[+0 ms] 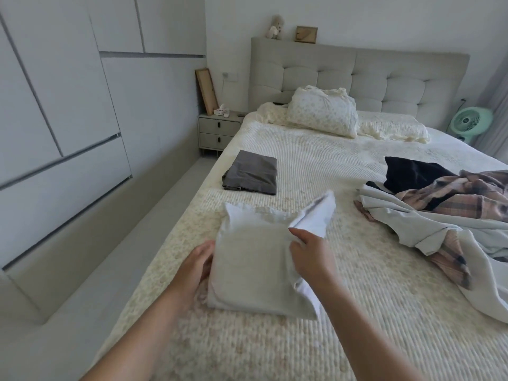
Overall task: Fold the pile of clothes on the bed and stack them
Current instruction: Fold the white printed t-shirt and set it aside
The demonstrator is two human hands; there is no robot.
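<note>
Bed (pixel 316 171) with a cream textured cover fills the view. Unfolded clothes pile (pixel 445 204), plaid, black and pale grey, lies at three o'clock. Folded dark grey garment (pixel 251 173) sits at eleven o'clock. Light grey shirt (pixel 253 265) lies centred, half folded; left hand (pixel 196 264) presses its edge flat-fingered, right hand (pixel 309 248) pinches its white sleeve. No readable writing.
</note>
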